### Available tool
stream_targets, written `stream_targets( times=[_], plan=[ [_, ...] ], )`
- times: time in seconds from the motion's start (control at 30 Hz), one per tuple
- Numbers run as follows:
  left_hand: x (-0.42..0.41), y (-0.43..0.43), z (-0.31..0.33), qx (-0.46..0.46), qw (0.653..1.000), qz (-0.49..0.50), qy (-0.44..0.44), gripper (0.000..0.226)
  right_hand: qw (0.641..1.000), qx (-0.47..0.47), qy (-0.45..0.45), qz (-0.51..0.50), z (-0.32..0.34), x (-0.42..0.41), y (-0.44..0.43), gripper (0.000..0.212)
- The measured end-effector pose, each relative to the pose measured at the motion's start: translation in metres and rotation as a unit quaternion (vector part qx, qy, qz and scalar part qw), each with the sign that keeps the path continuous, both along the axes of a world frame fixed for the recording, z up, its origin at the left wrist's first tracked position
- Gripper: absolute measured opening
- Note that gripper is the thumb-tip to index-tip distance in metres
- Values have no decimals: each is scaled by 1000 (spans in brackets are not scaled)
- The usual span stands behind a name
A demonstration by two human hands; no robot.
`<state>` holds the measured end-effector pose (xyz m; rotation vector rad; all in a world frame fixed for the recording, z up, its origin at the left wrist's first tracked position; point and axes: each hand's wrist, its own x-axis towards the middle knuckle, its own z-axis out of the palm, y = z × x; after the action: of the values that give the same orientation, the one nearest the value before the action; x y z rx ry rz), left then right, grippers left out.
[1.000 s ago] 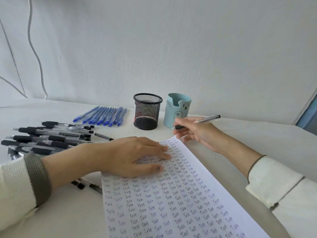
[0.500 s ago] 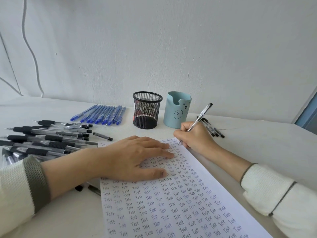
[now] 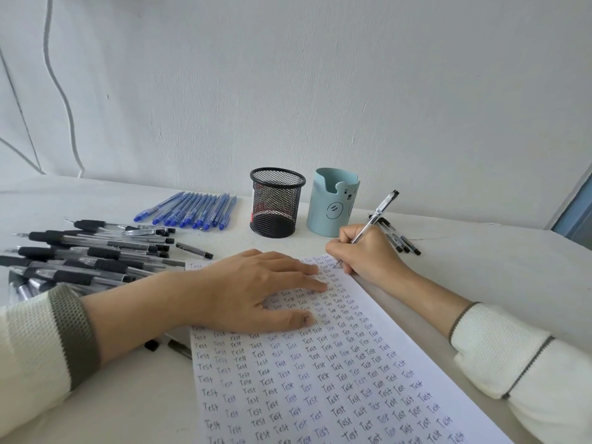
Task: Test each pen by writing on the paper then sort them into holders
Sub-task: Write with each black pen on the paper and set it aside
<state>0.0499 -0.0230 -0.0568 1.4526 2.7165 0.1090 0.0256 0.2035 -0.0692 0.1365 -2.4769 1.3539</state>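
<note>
Currently, a clear pen with a black end (image 3: 379, 211) is pinched between the thumb and curled fingers (image 3: 337, 249) of the right hand (image 3: 365, 253). It is tilted up and to the right, and its tip is set on the far right corner of the paper (image 3: 352, 389). The sheet is laid at a slant on the white desk (image 3: 487, 270) and is covered in rows of the handwritten word "Test". It is pressed flat by the left hand (image 3: 253, 290), palm down on its far left part, the fingers kept straight and slightly spread.

Two holders are stood side by side at the far edge, by the wall: a black mesh holder (image 3: 277, 203) on the left and a light blue bear holder (image 3: 330, 205) just to its right. A neat row of blue pens (image 3: 192, 210) is laid out left of the mesh holder. Nearer and further left, a loose heap of black-grip pens (image 3: 93, 253) is spread on the desk. A few more black-capped pens (image 3: 404, 244) are partly hidden behind the right hand. Two pen ends (image 3: 173, 346) are seen by the near left edge of the paper, under the left forearm. Cream knitted sleeves (image 3: 512, 357) with a grey band are worn on both arms.
</note>
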Motion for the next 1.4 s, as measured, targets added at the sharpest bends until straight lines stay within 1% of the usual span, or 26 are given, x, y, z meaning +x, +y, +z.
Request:
stream_targets(
  times=[0.1, 0.3, 0.47, 0.6, 0.77, 0.87, 1.0, 1.13, 1.27, 1.4],
  plan=[
    [-1, -1, -1, 7, 1000, 0, 1, 61, 1000, -12, -19, -2, 0, 0, 0, 39],
    [-2, -1, -2, 12, 1000, -1, 3, 60, 1000, 19, 12, -4, 2, 1, -1, 34],
    [-2, -1, -3, 13, 1000, -1, 5, 60, 1000, 24, 14, -9, 2, 2, -1, 35],
    [-2, -1, -3, 9, 1000, 1, 5, 61, 1000, 25, 9, -8, 3, 3, -1, 31],
    [-2, 0, -3, 8, 1000, 3, 4, 61, 1000, 21, 3, -11, 2, 0, 1, 36],
    [-2, -1, -3, 9, 1000, 1, 3, 61, 1000, 25, 4, -14, 2, 0, 2, 34],
    [-2, 0, -2, 7, 1000, 4, 1, 61, 1000, 3, -1, -9, 1, -1, 2, 33],
    [-2, 0, -2, 9, 1000, 3, 0, 60, 999, 21, 6, -23, -1, -4, 4, 37],
    [-2, -1, -2, 9, 1000, 4, 0, 61, 1000, 5, 2, -12, -2, -3, 4, 32],
    [0, -1, -1, 5, 1000, 6, -3, 61, 1000, 4, 1, -17, -2, -2, 3, 39]
  ],
)
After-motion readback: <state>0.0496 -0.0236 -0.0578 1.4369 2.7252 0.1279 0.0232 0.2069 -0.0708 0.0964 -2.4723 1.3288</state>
